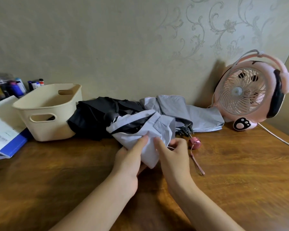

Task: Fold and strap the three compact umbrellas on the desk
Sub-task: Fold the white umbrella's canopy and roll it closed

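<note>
A pale lilac umbrella (140,129) with a black lining lies loosely bundled at the desk's middle. My left hand (130,157) grips its near end from the left, and my right hand (172,152) pinches the cloth from the right. Behind it on the left lies a black umbrella (93,117), unfolded and crumpled. A grey umbrella (190,112) spreads to the right, its rib tips showing, with a pink handle (194,143) and a pink wrist strap (197,164) on the desk.
A cream plastic basket (45,124) stands at the left, next to a blue folder with papers (5,135). Marker pens (17,87) line the back left. A pink desk fan (250,95) stands at the right, its cord trailing over the wooden desk (57,180).
</note>
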